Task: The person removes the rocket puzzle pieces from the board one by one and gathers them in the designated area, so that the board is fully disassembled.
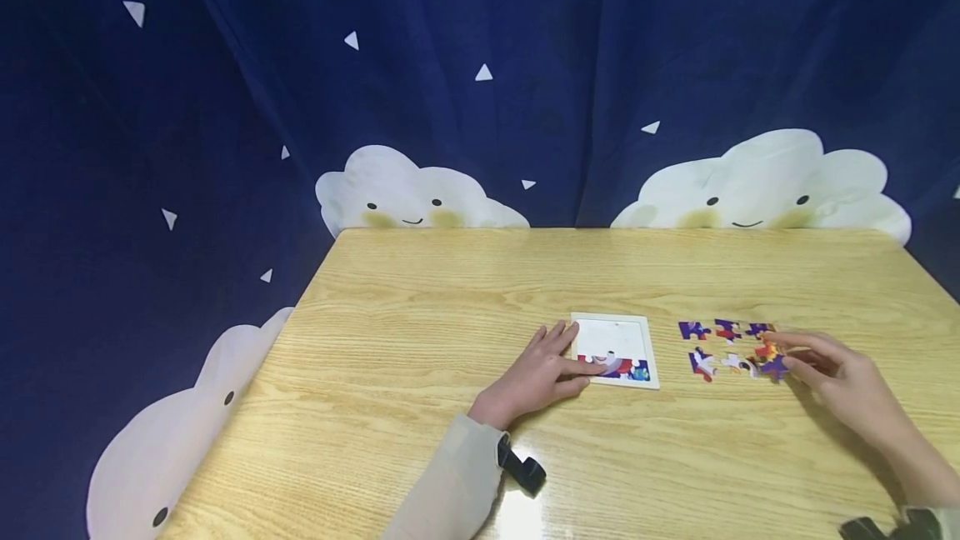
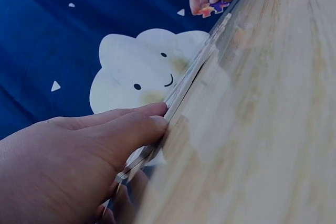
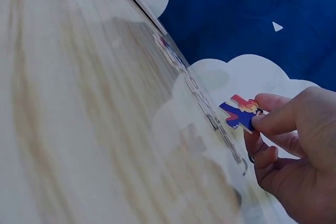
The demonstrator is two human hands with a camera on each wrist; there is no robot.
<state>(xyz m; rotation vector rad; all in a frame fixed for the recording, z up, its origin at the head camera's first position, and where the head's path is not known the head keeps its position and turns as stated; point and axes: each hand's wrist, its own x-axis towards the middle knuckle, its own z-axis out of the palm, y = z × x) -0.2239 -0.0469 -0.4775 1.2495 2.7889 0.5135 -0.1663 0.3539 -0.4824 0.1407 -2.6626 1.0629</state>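
Note:
My right hand (image 1: 847,382) pinches a purple, red and orange jigsaw piece (image 3: 240,113) between thumb and fingers, lifted off the tabletop in the right wrist view. Below and left of it lie several loose jigsaw pieces (image 1: 703,363) in two rows. A white puzzle tray (image 1: 652,357) lies flat to their left, with joined pieces (image 1: 630,369) along its near side and a bare white area behind them. My left hand (image 1: 536,377) rests at the tray's left edge with fingers extended, one of them lying over the joined pieces.
The wooden table (image 1: 390,357) reaches back to a dark blue curtain (image 1: 450,7) printed with clouds and white triangles. A black strap (image 1: 521,467) hangs from the left sleeve, close above the tabletop.

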